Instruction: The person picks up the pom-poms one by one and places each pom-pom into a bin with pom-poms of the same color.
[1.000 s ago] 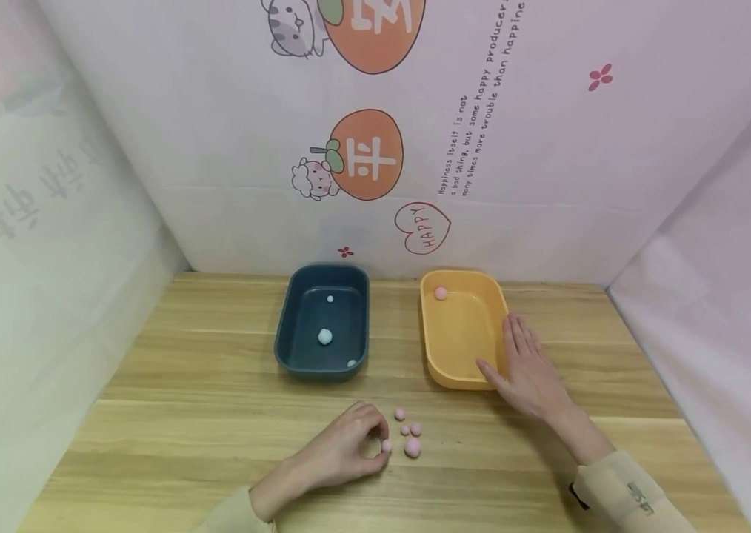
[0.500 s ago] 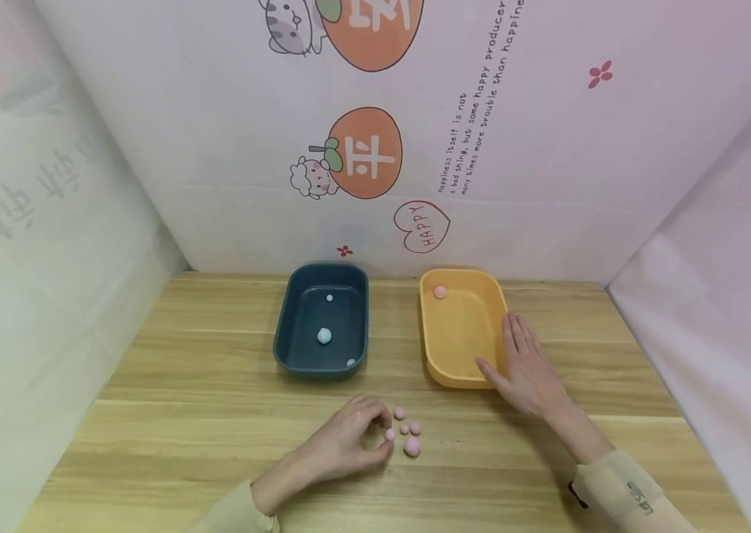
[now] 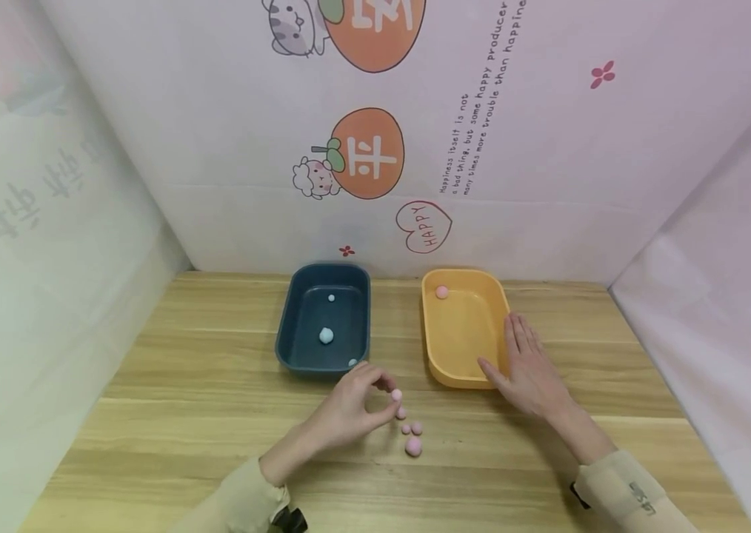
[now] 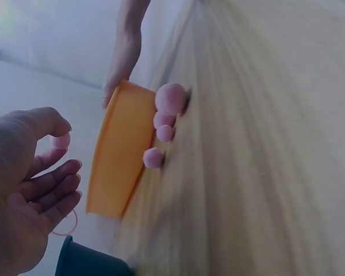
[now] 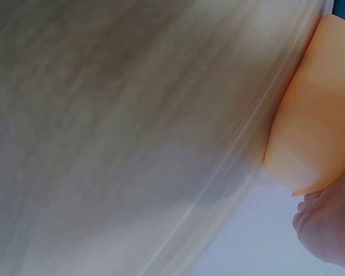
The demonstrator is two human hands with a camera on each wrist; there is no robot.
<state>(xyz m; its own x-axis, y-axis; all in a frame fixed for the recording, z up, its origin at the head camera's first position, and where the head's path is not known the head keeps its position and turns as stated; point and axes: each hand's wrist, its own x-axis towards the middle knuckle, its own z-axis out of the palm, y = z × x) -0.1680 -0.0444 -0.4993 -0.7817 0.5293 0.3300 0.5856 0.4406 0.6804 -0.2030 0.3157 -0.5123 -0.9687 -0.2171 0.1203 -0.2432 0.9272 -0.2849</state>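
Between thumb and forefinger my left hand (image 3: 349,409) pinches a small pink ball (image 3: 397,395), raised off the table in the left wrist view. Several other pink balls (image 3: 413,446) of different sizes lie on the wood just below and right of it. My right hand (image 3: 532,374) rests along the right side of the yellow tray (image 3: 435,363), fingers straight and thumb over the near rim. Inside that tray, at its far left corner, sits one pink ball (image 3: 441,292). The dark blue tray (image 3: 284,326) stands beyond my left hand and holds pale blue balls (image 3: 326,336).
The wooden table (image 3: 169,414) runs back to a printed white cloth wall (image 3: 515,237). Cloth also hangs on the left and right sides. A strip of table separates the two trays, which both stand near the back wall.
My left hand has lifted the pinched pink ball and moved it forward and slightly right, toward the gap between the trays. My right hand stays on the yellow tray.
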